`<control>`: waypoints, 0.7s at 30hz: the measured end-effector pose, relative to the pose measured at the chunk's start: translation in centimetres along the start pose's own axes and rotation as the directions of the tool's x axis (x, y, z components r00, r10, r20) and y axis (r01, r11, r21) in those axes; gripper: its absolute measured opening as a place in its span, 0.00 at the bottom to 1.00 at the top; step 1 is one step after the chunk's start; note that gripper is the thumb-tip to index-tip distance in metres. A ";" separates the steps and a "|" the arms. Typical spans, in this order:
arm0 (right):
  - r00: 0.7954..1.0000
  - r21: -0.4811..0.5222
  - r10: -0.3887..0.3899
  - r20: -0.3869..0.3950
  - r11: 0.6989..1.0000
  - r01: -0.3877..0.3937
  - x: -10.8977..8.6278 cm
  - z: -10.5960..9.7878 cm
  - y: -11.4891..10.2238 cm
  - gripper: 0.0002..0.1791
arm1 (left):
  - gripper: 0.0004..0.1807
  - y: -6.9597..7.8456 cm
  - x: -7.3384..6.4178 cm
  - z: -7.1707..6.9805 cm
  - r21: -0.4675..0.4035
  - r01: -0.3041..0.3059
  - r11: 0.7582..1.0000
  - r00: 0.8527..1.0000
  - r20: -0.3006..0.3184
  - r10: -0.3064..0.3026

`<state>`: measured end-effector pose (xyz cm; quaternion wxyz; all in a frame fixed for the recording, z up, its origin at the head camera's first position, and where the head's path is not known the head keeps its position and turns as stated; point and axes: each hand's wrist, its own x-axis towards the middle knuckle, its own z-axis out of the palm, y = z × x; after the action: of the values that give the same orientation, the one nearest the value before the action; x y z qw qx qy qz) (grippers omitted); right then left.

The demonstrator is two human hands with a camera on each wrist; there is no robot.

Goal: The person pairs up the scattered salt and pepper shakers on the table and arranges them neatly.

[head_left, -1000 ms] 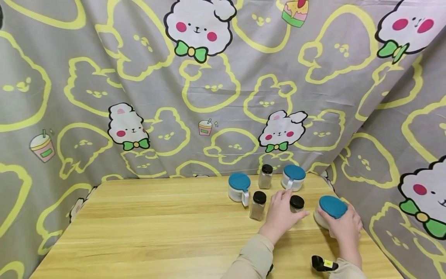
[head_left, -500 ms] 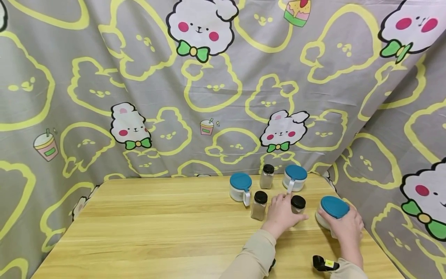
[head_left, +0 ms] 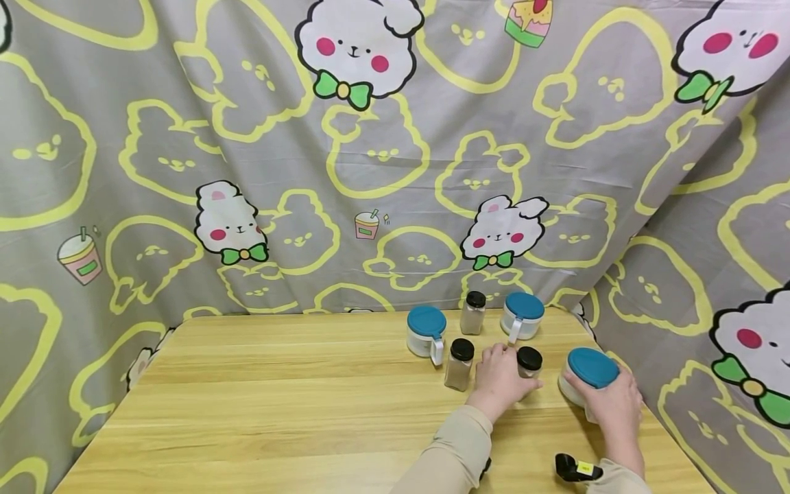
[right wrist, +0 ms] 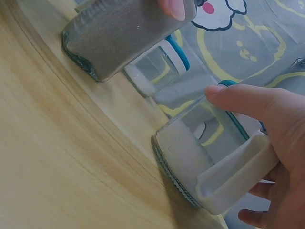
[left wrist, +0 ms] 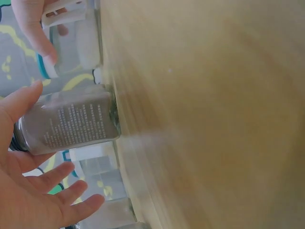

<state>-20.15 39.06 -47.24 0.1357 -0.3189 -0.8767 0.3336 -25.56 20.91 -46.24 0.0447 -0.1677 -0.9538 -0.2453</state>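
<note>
My left hand has its thumb and index finger on opposite sides of a spice jar with a black lid, pinching it near the top. The jar holds grey-brown powder and bears printed text; its other fingers spread loosely. To the right, my right hand grips a clear seasoning pot by its blue-lidded top, thumb on one side and fingers on the other. White grains fill its lower part, and its white handle faces the wrist. Both containers stand upright on the wooden table.
Two more black-lidded spice jars stand left of and behind my left hand. A blue-lidded pot is at the left of the group, another pot at the back right. A patterned curtain borders the table's back and right.
My left thumb has drawn in toward the black-lidded spice jar, closing on it. The right hand stays on its pot, and the view has shifted slightly.
</note>
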 end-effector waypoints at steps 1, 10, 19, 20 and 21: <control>1.000 0.000 0.002 0.001 1.000 -0.002 0.0 0.0 0.0 0.64 | 0.36 0.0 0.0 0.0 0.008 0.003 1.000 1.000 -0.003 -0.003; 1.000 0.006 0.004 -0.008 1.000 -0.004 0.0 0.1 0.1 0.64 | 0.31 0.3 0.1 0.0 0.048 0.008 0.999 0.999 -0.053 -0.006; 0.999 0.014 -0.029 -0.044 0.999 0.030 0.3 0.3 0.4 0.62 | 0.28 0.3 0.3 0.2 0.110 -0.004 0.994 0.995 -0.094 0.015; 0.998 0.016 -0.038 -0.051 0.999 0.038 0.3 0.4 0.4 0.62 | 0.27 0.3 0.3 0.1 0.114 -0.007 0.993 0.995 -0.098 0.018; 0.997 0.019 -0.046 -0.058 0.999 0.047 0.4 0.4 0.5 0.62 | 0.27 0.3 0.3 0.1 0.118 -0.008 0.993 0.995 -0.101 0.021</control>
<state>-20.38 39.36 -47.85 0.1719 -0.3066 -0.8762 0.3298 -25.72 21.31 -46.15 0.1051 -0.1589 -0.9618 -0.1965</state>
